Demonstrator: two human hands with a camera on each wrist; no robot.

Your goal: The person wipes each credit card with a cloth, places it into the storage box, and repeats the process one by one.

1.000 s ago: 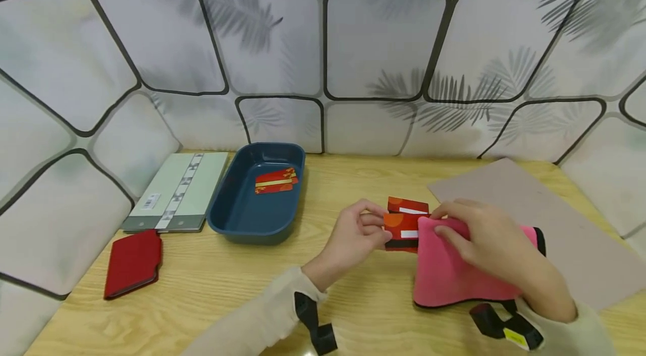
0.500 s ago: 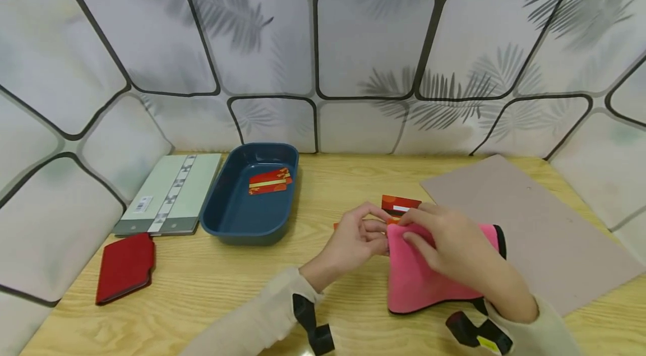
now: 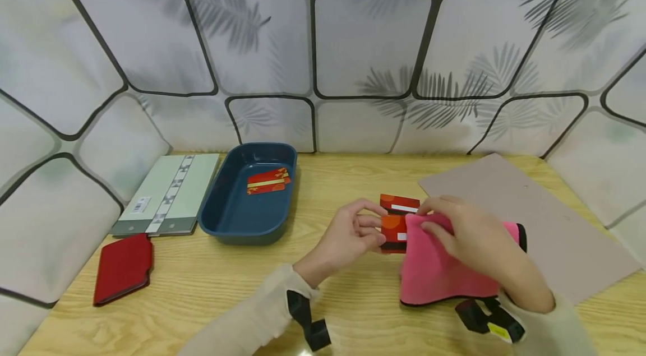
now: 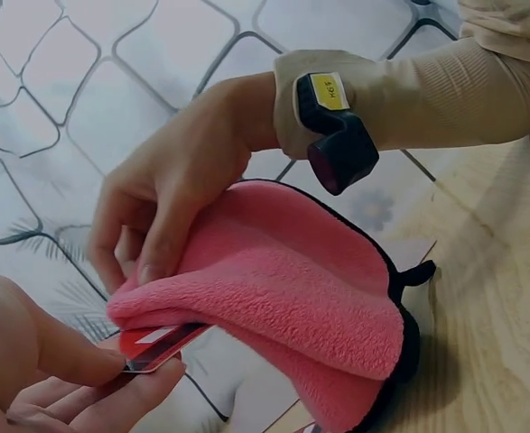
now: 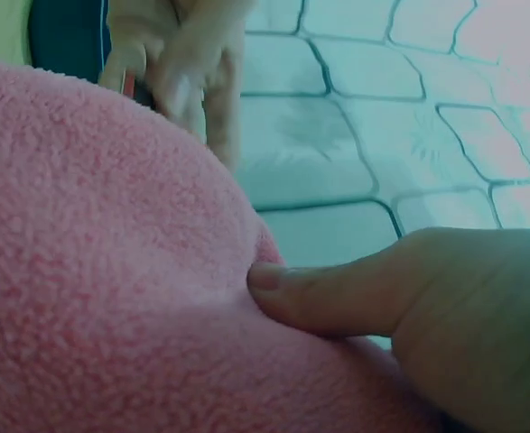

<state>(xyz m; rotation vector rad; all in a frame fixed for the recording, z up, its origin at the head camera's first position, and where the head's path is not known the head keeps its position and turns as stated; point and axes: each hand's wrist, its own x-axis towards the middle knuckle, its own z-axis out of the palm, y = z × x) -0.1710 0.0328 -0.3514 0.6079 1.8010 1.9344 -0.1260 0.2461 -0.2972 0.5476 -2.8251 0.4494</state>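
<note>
– starting at the hands, then: how about the left hand (image 3: 348, 235)?
– fingers curled, pinching a red card (image 3: 392, 230) between thumb and fingers, at the near edge of a pink cloth (image 3: 444, 272), partly covered by it.
– just one in that grip?
– one for certain; any more underneath, impossible to tell.
– and the right hand (image 3: 471, 238)?
– curled too, thumb on the fleecy face, holding the pink cloth by its upper edge. close to the left hand, with the held card in between.
– anything just beyond?
– a second red card (image 3: 400, 203), with a white strip, right behind the held one; touching or apart, hard to say.
– containers?
– one: a dark blue tray (image 3: 247, 216), left of both hands, on the wooden table (image 3: 363, 311). inside, red-and-gold cards (image 3: 266, 181), overlapping, at least two by the visible edges.
– farther out?
– left of the tray, one pale green folder (image 3: 169, 193) with a patterned band and a barcode label; just in front of that, one red case (image 3: 123, 269), lying flat. over on the right, one grey-brown sheet (image 3: 530, 221), partly hidden by the right hand. at the back, a pale wall (image 3: 373, 42) with dark outlines and grey leaves.
</note>
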